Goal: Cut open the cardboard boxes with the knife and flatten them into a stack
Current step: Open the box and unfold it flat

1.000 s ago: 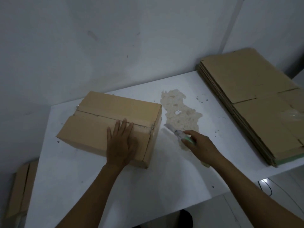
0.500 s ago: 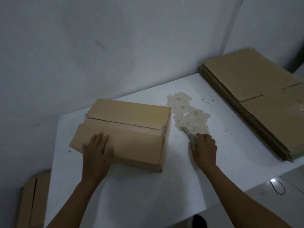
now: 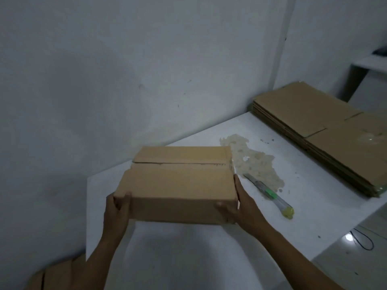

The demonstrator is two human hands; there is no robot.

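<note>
A brown cardboard box [image 3: 178,181] sits in the middle of the white table [image 3: 188,258], its top seam slit along the length. My left hand [image 3: 117,208] grips the box's near left corner, thumb on the front face. My right hand [image 3: 240,204] grips the near right corner, fingers along the right side. The utility knife [image 3: 270,195], with a green slider and a yellow end, lies loose on the table just right of the box. A stack of flattened boxes [image 3: 326,135] lies at the table's far right.
A patch of peeled, stained surface [image 3: 255,162] marks the table behind the knife. Another cardboard box [image 3: 56,275] stands on the floor at the lower left. A black cable [image 3: 364,241] lies on the floor to the right. A grey wall runs close behind the table.
My right hand has let go of the knife, which now lies on the table, and moved to the box's right corner. My left hand slid from the top to the near left corner.
</note>
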